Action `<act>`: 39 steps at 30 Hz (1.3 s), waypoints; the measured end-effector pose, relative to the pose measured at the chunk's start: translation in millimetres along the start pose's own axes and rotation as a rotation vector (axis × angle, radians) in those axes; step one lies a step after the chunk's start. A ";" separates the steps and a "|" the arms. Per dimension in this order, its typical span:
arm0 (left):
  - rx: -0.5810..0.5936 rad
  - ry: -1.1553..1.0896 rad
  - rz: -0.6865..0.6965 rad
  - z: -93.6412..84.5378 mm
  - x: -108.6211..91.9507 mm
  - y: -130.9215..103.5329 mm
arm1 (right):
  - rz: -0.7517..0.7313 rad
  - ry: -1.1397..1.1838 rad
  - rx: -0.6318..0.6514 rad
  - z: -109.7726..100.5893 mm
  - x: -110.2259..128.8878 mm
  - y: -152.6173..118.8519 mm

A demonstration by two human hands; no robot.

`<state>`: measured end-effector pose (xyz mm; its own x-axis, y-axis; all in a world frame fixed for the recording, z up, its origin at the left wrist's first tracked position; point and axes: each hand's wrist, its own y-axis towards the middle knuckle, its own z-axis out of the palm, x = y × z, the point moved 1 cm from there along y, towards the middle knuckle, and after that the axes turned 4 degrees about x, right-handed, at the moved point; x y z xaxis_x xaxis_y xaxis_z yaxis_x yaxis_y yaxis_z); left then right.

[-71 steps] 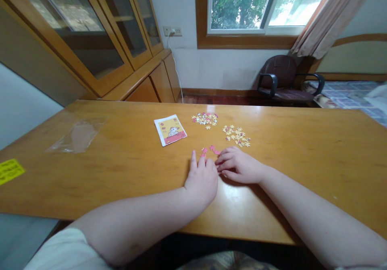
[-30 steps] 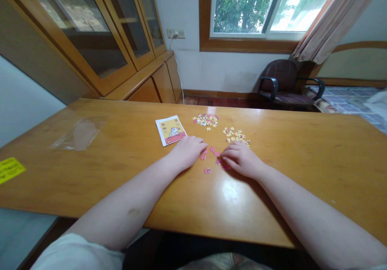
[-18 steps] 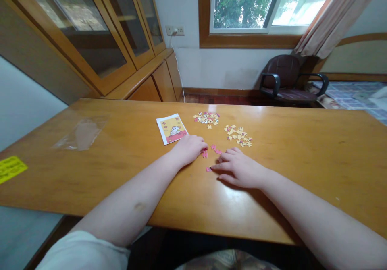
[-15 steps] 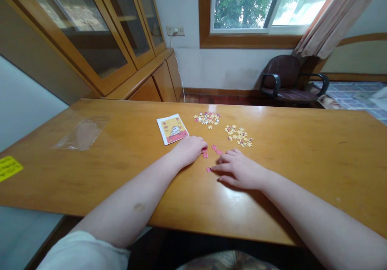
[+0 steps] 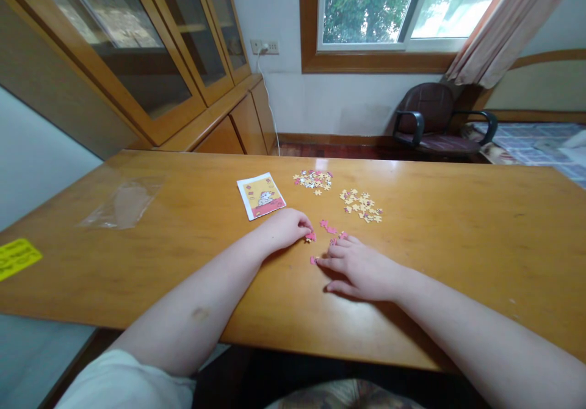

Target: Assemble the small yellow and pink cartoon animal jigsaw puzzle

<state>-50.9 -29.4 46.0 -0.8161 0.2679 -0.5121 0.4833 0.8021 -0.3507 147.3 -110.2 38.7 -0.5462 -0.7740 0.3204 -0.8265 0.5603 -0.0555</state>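
My left hand (image 5: 292, 227) rests on the table with its fingertips drawn together at a pink puzzle piece (image 5: 311, 237), which pokes out past them. My right hand (image 5: 354, 270) lies with its fingers spread, the index fingertip touching another pink piece (image 5: 314, 260). More pink pieces (image 5: 333, 242) show beside that hand's other fingertips, partly covered. Between and beyond both hands lies a short strip of pink pieces (image 5: 328, 227). A picture card (image 5: 262, 195) with a white animal on yellow and pink lies just past my left wrist.
Farther back are a mixed pile of puzzle pieces (image 5: 313, 180) and a group of mostly yellow pieces (image 5: 361, 206). A clear plastic bag (image 5: 123, 203) and a yellow label (image 5: 19, 259) lie on the left of the wooden table (image 5: 458, 244). Behind it stands a chair (image 5: 428, 116).
My right hand has shifted slightly toward me, sliding the piece under its index finger with it and uncovering pink pieces at its fingertips. The piece at my left hand has turned.
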 end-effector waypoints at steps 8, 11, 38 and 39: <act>0.128 -0.114 0.017 3.4 -13.6 -7.6 | -0.008 -0.052 -0.009 -0.2 1.6 -1.1; 0.144 -0.115 0.019 4.3 -17.7 -10.1 | -0.012 -0.053 -0.001 0.5 2.1 -2.0; 0.125 0.072 -0.054 11.6 -20.6 -15.1 | -0.004 -0.015 0.022 2.8 0.8 -1.9; 0.120 0.081 -0.054 11.8 -21.2 -15.4 | -0.004 -0.014 0.020 3.2 0.5 -1.9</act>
<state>-37.3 -53.8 53.0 -0.8626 0.2716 -0.4268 0.4681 0.7483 -0.4699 148.1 -112.6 35.9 -0.5443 -0.7806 0.3074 -0.8313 0.5510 -0.0727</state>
